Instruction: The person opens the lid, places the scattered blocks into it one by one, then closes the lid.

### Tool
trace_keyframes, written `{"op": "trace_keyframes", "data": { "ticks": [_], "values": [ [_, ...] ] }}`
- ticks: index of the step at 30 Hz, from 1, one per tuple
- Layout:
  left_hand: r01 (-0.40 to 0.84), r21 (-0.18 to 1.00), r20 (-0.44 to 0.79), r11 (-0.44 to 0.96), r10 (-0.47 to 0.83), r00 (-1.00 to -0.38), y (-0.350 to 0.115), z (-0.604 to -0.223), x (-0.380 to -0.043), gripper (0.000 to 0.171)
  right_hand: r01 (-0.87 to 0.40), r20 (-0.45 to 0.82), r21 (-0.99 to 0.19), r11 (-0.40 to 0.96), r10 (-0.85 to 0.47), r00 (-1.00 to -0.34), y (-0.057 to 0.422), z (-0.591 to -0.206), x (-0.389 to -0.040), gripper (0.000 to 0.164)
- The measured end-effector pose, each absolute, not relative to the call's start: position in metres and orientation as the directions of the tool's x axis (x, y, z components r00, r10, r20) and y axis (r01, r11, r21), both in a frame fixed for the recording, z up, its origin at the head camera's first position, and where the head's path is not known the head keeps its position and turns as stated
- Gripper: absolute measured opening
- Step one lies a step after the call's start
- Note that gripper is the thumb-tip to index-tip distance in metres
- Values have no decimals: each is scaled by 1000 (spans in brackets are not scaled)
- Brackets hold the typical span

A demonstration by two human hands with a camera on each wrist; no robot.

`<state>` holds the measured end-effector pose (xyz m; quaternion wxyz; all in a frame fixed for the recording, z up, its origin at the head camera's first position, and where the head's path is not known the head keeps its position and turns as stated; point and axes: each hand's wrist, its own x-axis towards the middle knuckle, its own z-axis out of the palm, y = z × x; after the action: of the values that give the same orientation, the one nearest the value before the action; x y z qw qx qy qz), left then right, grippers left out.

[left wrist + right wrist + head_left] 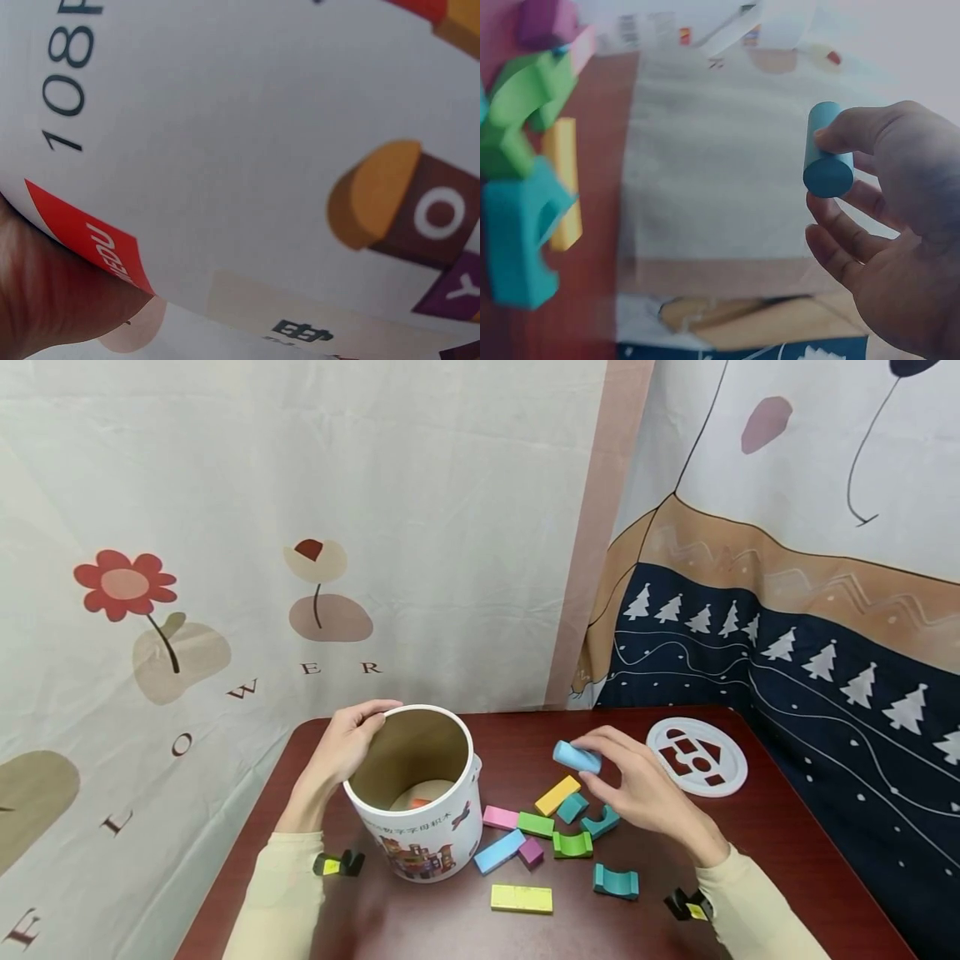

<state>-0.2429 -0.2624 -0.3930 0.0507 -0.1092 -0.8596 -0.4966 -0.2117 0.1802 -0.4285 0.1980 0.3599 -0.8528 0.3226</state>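
A white printed bucket point(427, 827) stands on the table, its open top leaning toward me, with an orange-red block point(419, 803) visible at the bottom. My left hand point(348, 742) grips the bucket's rim at the far left, thumb at the edge. In the left wrist view the bucket's printed wall point(247, 150) fills most of the picture. My right hand point(637, 781) pinches a light blue cylinder block point(577, 757) above the table, right of the bucket. The right wrist view shows that cylinder point(826, 161) between thumb and fingers.
Several coloured blocks lie right of the bucket, among them a yellow plank point(521, 899), a blue plank point(499, 852), a purple cube point(531, 852) and a teal arch point(616, 882). A white lid point(697, 757) with shaped holes lies at the back right. Printed cloth point(480, 568) hangs behind the table.
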Motion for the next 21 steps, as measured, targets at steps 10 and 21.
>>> {"op": "trace_keyframes", "data": {
  "ticks": [10,21],
  "values": [
    [240,836,197,493,138,-971,-263,-395,-244,34,-821,637,-409,397,-520,-569,140,-401,-223,44],
    [237,840,193,488,140,-971,-261,-390,-242,35,-873,698,-385,298,-525,-487,102,-379,-232,41]
  ]
}}
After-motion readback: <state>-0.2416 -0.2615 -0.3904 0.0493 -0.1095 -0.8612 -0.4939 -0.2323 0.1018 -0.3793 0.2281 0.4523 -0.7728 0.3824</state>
